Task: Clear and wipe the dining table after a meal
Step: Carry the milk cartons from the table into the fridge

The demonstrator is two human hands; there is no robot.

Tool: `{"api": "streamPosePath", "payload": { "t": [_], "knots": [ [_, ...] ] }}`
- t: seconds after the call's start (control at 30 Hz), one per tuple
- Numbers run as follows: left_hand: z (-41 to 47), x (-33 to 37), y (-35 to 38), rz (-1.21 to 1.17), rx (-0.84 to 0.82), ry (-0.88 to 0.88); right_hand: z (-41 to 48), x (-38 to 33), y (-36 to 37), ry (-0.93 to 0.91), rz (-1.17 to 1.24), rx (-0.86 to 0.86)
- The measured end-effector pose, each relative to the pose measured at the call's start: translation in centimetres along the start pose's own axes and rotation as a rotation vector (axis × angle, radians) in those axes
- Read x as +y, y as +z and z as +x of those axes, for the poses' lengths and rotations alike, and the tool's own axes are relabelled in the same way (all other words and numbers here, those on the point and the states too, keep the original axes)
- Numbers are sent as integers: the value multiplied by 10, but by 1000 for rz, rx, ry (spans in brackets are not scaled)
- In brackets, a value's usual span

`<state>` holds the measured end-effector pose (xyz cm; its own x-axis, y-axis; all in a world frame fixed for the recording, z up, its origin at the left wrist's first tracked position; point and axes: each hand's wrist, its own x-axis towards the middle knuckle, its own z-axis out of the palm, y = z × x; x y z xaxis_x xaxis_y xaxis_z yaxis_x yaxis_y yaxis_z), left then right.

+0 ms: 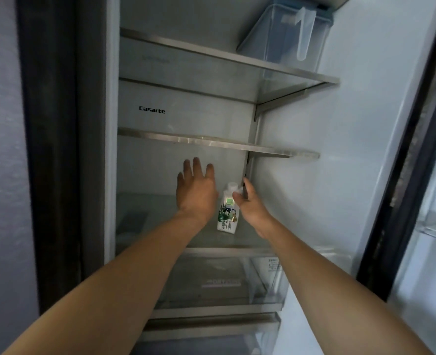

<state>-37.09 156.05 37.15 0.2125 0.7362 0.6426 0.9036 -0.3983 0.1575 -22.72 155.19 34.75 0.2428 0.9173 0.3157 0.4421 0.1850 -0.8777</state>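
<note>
Right hand (247, 201) pinches the upper edge of the milk carton (227, 213) by its cap, which stands tilted on the lower fridge shelf (211, 249), right of centre. Left hand (196, 190) hovers spread just beside it, fingers apart, touching nothing. To finish well, I would settle the carton's base flat before letting go, then steady it upright, clear of the shelf's front edge.
</note>
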Motion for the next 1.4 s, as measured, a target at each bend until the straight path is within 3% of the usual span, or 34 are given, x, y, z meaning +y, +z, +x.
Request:
{"api": "streamPosePath", "payload": {
  "t": [0.13,0.3,0.43,0.57,0.7,0.9,1.07,1.2,1.3,1.4],
  "knots": [
    [-38,22,-12,-55,-3,88,-32,-10,-2,-42,-9,132],
    [-119,23,-22,-328,-112,179,-117,-16,-5,-17,35,225],
    [-195,7,-16,-513,-318,213,-215,-21,-11,42,96,296],
    [-269,16,-14,-618,-542,128,-317,-30,-20,51,131,409],
    [-341,57,-32,-639,-699,292,-431,-20,-50,105,136,443],
    [-387,119,-65,-719,-603,472,-523,-2,-105,47,55,645],
    [-414,181,-100,-689,-501,679,-576,-2,-171,-262,-91,1072],
    [-438,239,-101,-477,-508,811,-597,24,-258,-177,-89,1314],
    [-452,264,-86,-365,-520,801,-595,49,-320,60,-63,1246],
    [-460,270,-84,-328,-472,819,-589,66,-353,209,7,981]
  ]
}}
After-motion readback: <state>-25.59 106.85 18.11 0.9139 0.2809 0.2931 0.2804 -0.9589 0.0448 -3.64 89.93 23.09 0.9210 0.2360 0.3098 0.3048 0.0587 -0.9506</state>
